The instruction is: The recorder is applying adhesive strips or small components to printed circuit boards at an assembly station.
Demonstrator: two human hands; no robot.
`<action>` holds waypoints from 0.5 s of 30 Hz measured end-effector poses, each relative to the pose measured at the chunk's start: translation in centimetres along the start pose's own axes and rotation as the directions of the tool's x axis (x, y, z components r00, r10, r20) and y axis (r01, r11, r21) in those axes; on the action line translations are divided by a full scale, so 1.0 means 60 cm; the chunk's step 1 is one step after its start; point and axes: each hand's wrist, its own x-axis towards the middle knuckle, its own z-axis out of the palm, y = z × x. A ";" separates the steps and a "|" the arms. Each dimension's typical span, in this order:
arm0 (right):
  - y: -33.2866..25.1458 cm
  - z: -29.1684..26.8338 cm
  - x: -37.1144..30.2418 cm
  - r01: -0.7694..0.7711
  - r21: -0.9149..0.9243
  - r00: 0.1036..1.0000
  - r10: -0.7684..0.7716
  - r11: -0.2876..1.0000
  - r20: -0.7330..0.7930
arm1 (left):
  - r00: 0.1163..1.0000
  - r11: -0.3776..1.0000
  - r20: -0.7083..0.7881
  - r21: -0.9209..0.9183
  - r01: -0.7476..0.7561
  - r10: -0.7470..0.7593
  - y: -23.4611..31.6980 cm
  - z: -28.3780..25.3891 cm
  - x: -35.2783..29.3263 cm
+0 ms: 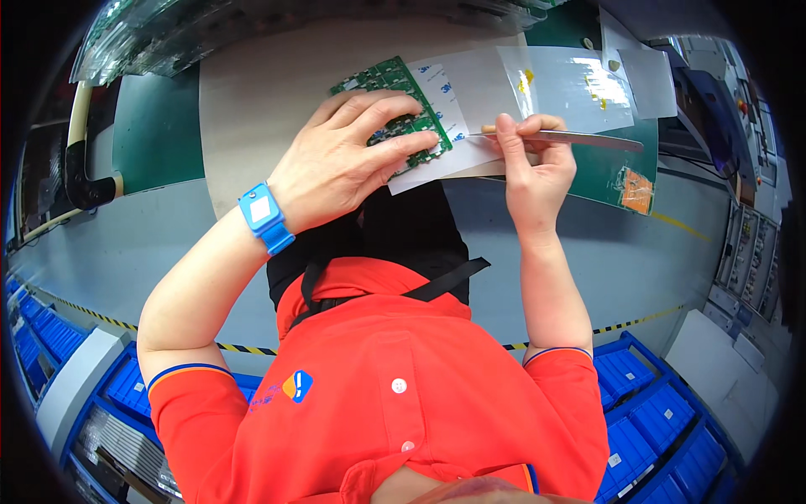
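A green circuit board (pixel 407 77) rests over a white sheet with printed blue marks (pixel 441 94), close to the bench's near edge. My left hand (pixel 344 155) lies across the board, fingers spread over its face and bent down onto it, holding it. The thumb is partly hidden. To the right, my right hand (pixel 537 164) pinches slim metal tweezers (pixel 600 140) between thumb and fingers. Their narrow end points left at the sheet beside the board. A small tan piece (pixel 488 129) shows by the right thumb tip; I cannot make out what it is.
Clear film with small yellow pieces (pixel 600 88) lies right of the board on the green bench mat (pixel 634 172). An orange label (pixel 637 191) is at the mat's near right corner. Clear plastic packaging (pixel 143 38) stands far left. Blue bins (pixel 625 370) stand behind me.
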 end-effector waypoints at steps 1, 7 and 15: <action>-0.001 0.001 0.000 0.000 -0.003 1.000 0.000 1.000 -0.003 | 1.000 1.000 0.000 -0.002 -0.004 0.004 0.001 0.001 0.002; 0.006 0.002 0.002 0.023 -0.103 0.999 -0.027 0.994 -0.040 | 1.000 0.999 -0.022 0.029 -0.012 0.013 0.001 0.002 0.004; 0.013 0.005 -0.001 0.092 -0.011 0.991 -0.093 0.996 -0.100 | 0.997 0.998 0.041 -0.010 -0.060 0.061 0.003 0.008 0.021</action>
